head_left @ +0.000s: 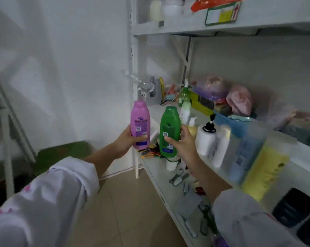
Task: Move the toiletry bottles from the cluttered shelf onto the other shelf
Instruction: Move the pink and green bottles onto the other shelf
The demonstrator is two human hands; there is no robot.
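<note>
My left hand (128,139) grips a pink bottle (140,124) upright, just off the left end of the cluttered white shelf (159,177). A green bottle (169,132) is held upright in my right hand (181,141) above the shelf's front edge. Both bottles show their back labels to me. More bottles still stand on the shelf: a white pump bottle (206,138), a small yellow pump bottle (192,126), a white bottle with a green cap (186,112) and a green spray bottle (184,95).
The shelf also carries a blue and yellow pack (248,157), a blue tub (234,124), plastic bags (239,100), clips and small tools (179,177). An upper shelf (222,24) holds jars and a carton. Another white rack (6,139) stands at the left, over a tiled floor.
</note>
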